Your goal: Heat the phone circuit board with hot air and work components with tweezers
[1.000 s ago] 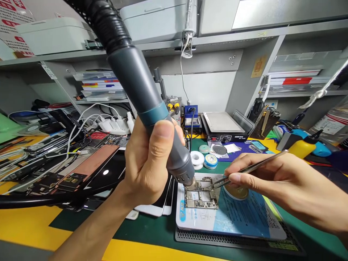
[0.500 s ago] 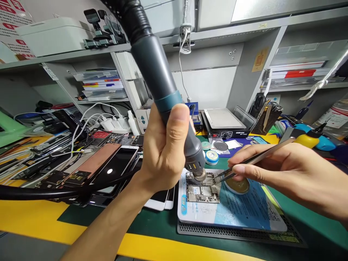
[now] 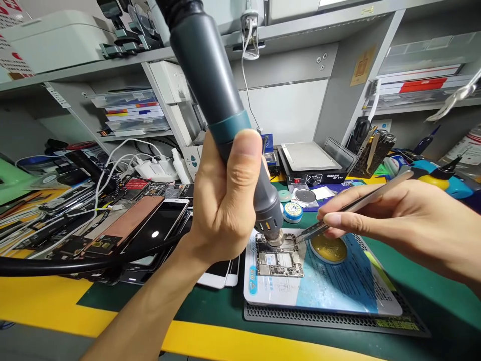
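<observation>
Since the earliest frame, the hot-air gun [image 3: 212,70] has shifted rightward over the circuit board [image 3: 277,251], which lies flat on the blue-and-white pad [image 3: 330,291]. The left hand [image 3: 227,200] wraps its handle, seemingly for steady aim; the right hand [image 3: 391,220] pinches tweezers [image 3: 370,196], probably for fine reach.

Rectangular grey circuit board [image 3: 278,271]: flat on blue-and-white slab [image 3: 338,293]
Left hand [image 3: 227,200]: grips dark grey cylindrical handpiece [image 3: 210,70], silver nozzle [image 3: 277,239] over board
Right hand [image 3: 391,218]: holds slim silver metal tweezers [image 3: 378,194]

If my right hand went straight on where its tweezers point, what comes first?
Probably the circuit board, at its upper right edge; the tweezers point there, though depth and contact are unclear.
</observation>
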A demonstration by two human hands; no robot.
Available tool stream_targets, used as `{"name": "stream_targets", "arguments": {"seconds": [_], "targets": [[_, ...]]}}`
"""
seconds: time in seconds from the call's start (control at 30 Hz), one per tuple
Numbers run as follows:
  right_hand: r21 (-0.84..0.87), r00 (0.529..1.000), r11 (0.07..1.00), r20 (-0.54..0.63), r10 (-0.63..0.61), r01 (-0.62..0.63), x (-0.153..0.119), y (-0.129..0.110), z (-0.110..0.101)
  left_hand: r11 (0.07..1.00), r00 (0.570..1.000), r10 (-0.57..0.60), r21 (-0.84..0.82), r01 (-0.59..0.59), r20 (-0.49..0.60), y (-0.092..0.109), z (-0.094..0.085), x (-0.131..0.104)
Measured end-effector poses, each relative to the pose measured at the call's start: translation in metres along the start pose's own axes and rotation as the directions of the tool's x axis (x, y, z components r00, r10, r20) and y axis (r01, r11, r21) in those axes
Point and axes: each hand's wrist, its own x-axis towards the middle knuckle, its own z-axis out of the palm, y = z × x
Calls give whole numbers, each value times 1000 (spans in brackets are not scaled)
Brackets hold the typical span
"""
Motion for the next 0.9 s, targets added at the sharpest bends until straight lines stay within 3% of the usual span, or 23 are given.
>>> {"name": "stream_targets", "arguments": {"seconds": [0.33,0.6,0.9], "targets": [[15,999,1000,-49,20,-19,-2,0,5,999,999,-40,35,40,11,1,-2,-2],[37,999,999,-51,3,-1,-1,-2,8,1000,1000,-6,16,6,18,1,2,-3],[30,999,999,-35,11,-10,-2,-1,7,997,998,-49,64,46,44,1,-1,-3]]}}
